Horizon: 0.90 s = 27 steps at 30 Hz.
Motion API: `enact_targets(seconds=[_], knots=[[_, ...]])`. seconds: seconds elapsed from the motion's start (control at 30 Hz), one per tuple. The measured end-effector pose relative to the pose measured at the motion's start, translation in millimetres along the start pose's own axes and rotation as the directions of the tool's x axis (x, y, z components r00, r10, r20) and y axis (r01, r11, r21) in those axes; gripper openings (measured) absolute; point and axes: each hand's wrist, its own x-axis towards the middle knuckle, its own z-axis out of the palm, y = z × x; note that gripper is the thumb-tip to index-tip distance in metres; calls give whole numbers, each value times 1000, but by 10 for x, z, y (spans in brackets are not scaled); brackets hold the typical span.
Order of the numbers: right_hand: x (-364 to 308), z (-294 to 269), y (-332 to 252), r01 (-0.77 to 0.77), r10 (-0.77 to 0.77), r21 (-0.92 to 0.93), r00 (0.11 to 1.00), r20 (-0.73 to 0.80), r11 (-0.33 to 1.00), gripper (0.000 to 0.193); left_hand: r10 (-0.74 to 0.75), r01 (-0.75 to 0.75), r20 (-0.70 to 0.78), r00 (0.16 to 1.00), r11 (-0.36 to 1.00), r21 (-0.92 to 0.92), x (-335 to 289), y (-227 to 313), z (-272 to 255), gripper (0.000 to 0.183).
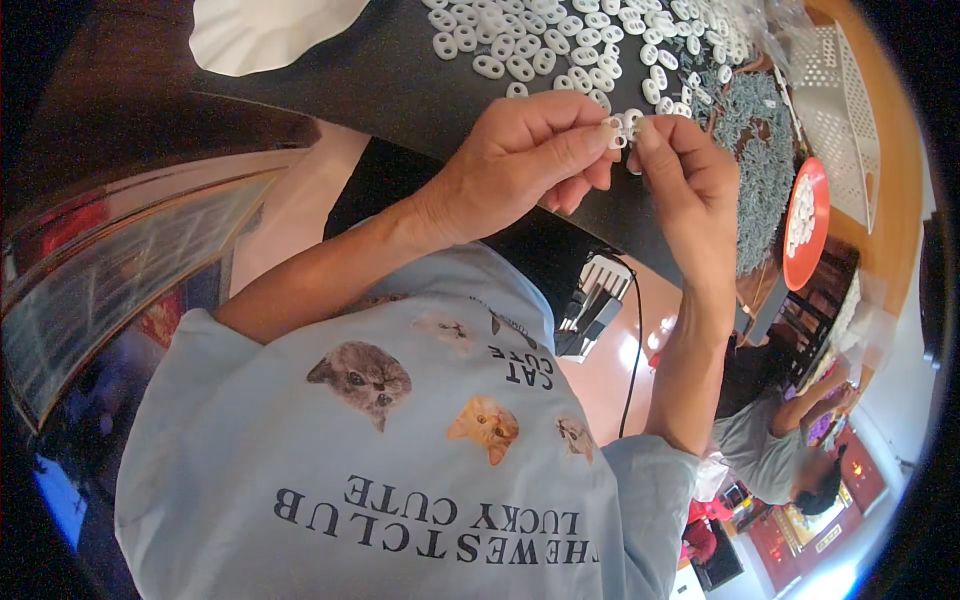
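Observation:
My left hand (540,150) and my right hand (690,190) meet over the near edge of the dark table. Both are closed, thumbs and fingertips pinching small white plastic pieces with two holes (618,128) between them. Fingertips partly cover these pieces, so I cannot tell whether they are joined. Just beyond my hands, many loose oval white two-hole pieces (520,68) lie spread on the table. To the right of my right hand is a heap of small grey parts (765,185), too fine to make out.
A white wavy-edged dish (265,40) sits at the far left. On the right are a red-orange plate (818,235) holding white pieces and a white perforated basket (845,120). A black cable (637,350) hangs below the table. Another person (765,440) sits at lower right.

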Motion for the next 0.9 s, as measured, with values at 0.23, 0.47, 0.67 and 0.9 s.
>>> enact_targets(seconds=[0.23, 0.47, 0.67, 0.9], knots=[[-118, -41, -35, -12, 7, 77, 998, 69, 997, 21, 169, -170, 17, 985, 978, 122, 70, -106, -13, 17], [-145, 8, 11, 33, -37, 49, 996, 79, 998, 22, 141, -143, 23, 990, 979, 146, 63, -85, 4, 16], [-227, -12, 4, 0, -2, 19, 996, 93, 1000, 18, 126, -126, 14, 992, 982, 140, 50, -69, -8, 17], [-257, 54, -8, 67, -67, 0, 997, 28, 998, 12, 124, -123, 3, 992, 984, 128, 58, -102, -24, 17]])
